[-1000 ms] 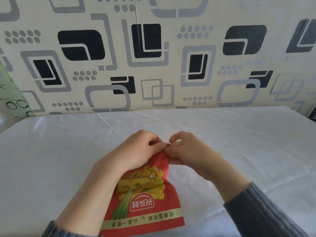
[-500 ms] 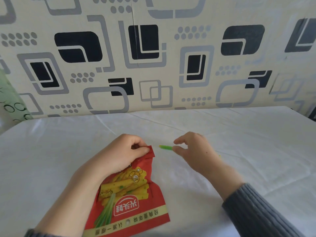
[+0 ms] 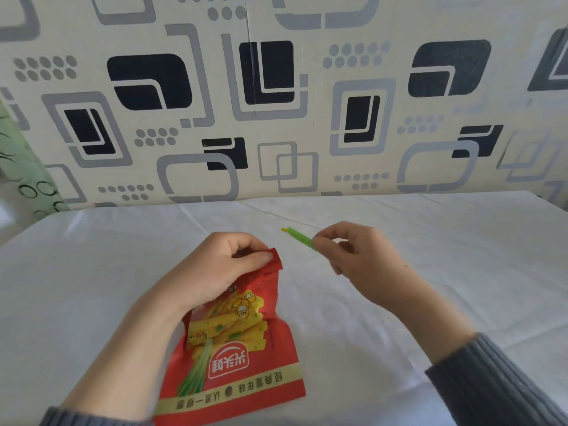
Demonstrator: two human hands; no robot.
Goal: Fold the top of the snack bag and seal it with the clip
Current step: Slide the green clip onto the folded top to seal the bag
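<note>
A red and yellow snack bag (image 3: 236,342) lies on the white tablecloth, its bottom edge toward me. My left hand (image 3: 215,269) pinches the bag's folded top between thumb and fingers and holds it bunched. My right hand (image 3: 356,256) is to the right of the bag top, a short gap away, and grips a thin green clip (image 3: 299,236) with a yellow tip. The clip points up and left, clear of the bag. Its rear end is hidden in my fingers.
A white cloth covers the table (image 3: 430,241), whose far edge meets a wall with grey and black square patterns (image 3: 276,103). A green patterned curtain (image 3: 21,167) hangs at the far left.
My hands were together at the bag top one second ago. The right hand has since drawn away to the right holding the green clip, and the left hand shifted the bag slightly left.
</note>
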